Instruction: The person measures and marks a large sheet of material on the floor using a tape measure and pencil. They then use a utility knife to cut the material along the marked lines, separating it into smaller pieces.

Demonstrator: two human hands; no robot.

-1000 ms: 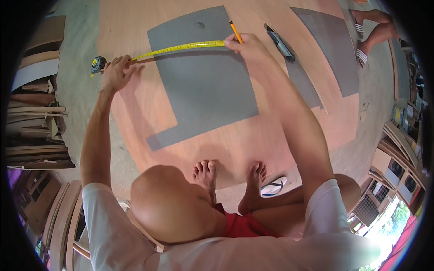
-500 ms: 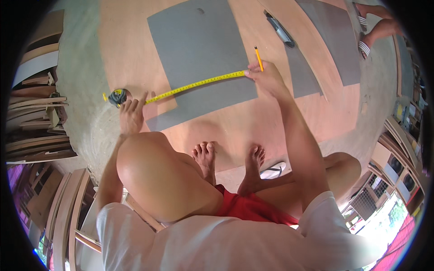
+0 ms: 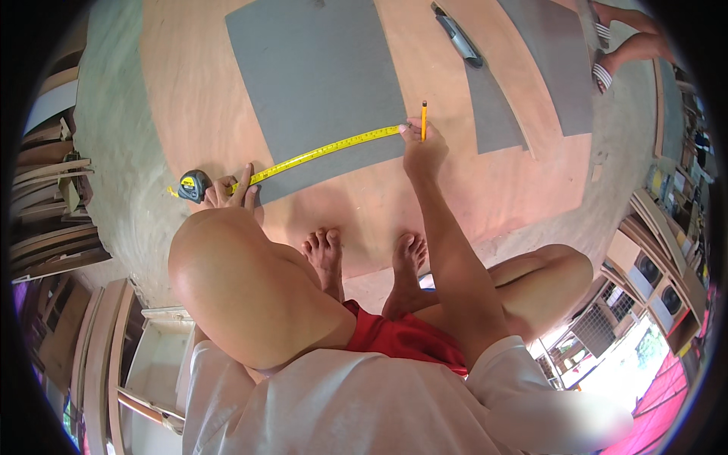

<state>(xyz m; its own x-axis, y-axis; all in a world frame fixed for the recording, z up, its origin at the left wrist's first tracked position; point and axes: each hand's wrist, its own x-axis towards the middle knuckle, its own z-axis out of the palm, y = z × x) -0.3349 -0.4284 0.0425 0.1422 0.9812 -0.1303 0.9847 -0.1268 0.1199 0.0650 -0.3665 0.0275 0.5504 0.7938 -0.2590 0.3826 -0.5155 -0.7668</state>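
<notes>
A yellow tape measure blade (image 3: 326, 154) is stretched across a grey sheet (image 3: 315, 76), close to its near edge. The dark tape measure case (image 3: 195, 185) rests at the left, by the edge of the pale wood board (image 3: 523, 182). My left hand (image 3: 231, 193) is closed on the blade just right of the case, partly hidden behind my knee, one finger stretched along the tape. At the blade's right end, my right hand (image 3: 425, 152) pinches the tape's tip. An orange pencil (image 3: 424, 121) stands upright in the same fingers.
A utility knife (image 3: 458, 38) lies beyond my right hand, near a narrower grey piece (image 3: 497, 114) and another grey sheet (image 3: 550, 64). Another person's sandalled feet (image 3: 607, 68) are at the far right. Stacked wood offcuts (image 3: 57, 197) line the left side.
The tape has come nearer to the grey sheet's near edge, and both hands moved with it. Less grey shows on my side of the tape. The whole view has shifted slightly.
</notes>
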